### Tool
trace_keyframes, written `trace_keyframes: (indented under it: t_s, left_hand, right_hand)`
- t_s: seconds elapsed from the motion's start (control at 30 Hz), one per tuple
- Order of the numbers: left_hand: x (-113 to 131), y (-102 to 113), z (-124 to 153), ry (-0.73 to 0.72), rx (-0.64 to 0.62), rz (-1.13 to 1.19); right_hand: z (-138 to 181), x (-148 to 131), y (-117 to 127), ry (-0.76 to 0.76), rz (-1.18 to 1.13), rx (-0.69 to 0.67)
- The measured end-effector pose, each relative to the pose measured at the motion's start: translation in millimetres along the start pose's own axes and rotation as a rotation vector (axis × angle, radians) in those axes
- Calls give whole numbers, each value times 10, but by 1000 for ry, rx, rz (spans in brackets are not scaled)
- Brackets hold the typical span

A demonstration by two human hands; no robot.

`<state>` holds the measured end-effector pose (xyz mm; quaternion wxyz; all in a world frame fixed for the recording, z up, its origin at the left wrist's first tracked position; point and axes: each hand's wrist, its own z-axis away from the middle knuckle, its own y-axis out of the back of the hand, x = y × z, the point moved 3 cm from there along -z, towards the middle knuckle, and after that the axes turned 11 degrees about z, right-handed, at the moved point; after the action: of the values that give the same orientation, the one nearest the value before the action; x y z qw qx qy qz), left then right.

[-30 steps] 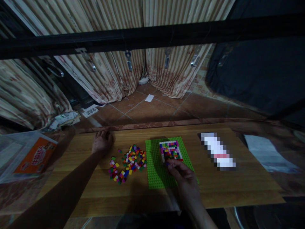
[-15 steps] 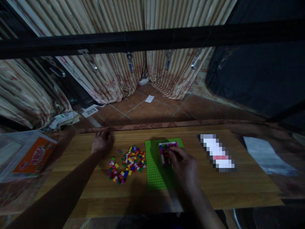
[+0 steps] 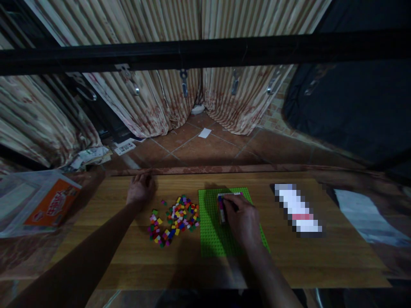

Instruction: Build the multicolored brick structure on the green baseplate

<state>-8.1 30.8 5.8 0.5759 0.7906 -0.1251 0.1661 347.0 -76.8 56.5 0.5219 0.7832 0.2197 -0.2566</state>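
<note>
The mosaic (image 3: 221, 204) is sitting on the far half of the baseplate (image 3: 212, 233), near the middle of the table (image 3: 321, 256). My right hand (image 3: 242, 218) is lying over most of it, fingers bent down onto it; I cannot tell whether they are pinching anything. Loose bricks (image 3: 175, 216) are lying just left of the baseplate. My left hand (image 3: 139, 190) is resting at the far edge, loosely curled, holding nothing.

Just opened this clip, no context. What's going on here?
A person works at a wooden table. Their right hand lies over a patch of small coloured bricks on a green baseplate, with the fingers on the patch. The left hand rests on the table near its far edge, beside a loose pile of coloured bricks, and holds nothing visible.
</note>
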Motion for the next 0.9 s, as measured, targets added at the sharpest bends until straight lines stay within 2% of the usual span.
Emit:
trace_keyframes:
  t_s: [0.47, 0.7, 0.9]
  left_hand:
    - [-5, -4, -8, 14, 2, -2]
    - [-19, -17, -3, -16, 17, 11]
    - [-16, -9, -1, -27, 17, -8]
  right_hand:
    - [-6, -42, -16, 43, 134, -27]
    - [-14, -65, -12, 53, 114, -57]
    - [-19, 13, 15, -65, 91, -75]
